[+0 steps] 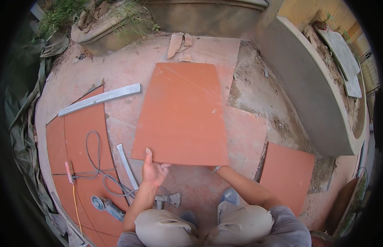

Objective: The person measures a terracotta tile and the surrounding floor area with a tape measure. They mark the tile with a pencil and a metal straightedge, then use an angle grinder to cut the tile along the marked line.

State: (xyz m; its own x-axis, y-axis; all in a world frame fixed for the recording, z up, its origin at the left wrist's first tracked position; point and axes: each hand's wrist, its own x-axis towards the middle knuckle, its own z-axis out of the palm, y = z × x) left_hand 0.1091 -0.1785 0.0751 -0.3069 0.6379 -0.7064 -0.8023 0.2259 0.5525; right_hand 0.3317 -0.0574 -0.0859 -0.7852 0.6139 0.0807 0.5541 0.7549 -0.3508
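A large reddish-orange floor tile [181, 117] is tilted in front of me, its near edge raised toward my knees. My left hand [153, 169] grips the near left corner, thumb on the top face and fingers curled below. My right hand [214, 168] reaches beneath the near edge to the right of centre; only its wrist shows, so its fingers are hidden. Below my left forearm lies a metal tool with a broad, blade-like head [173, 199], partly covered. An angle grinder [109, 208] rests to the left on laid orange tiles [82, 138].
A long metal bar [100, 99] and a shorter one [127, 166] lie left. A looped grey cord [92, 152] runs to a pink connector [69, 172]. Another tile [288, 173] is at right, near a curved planter wall [311, 90]. Broken pieces [175, 44] lie beyond.
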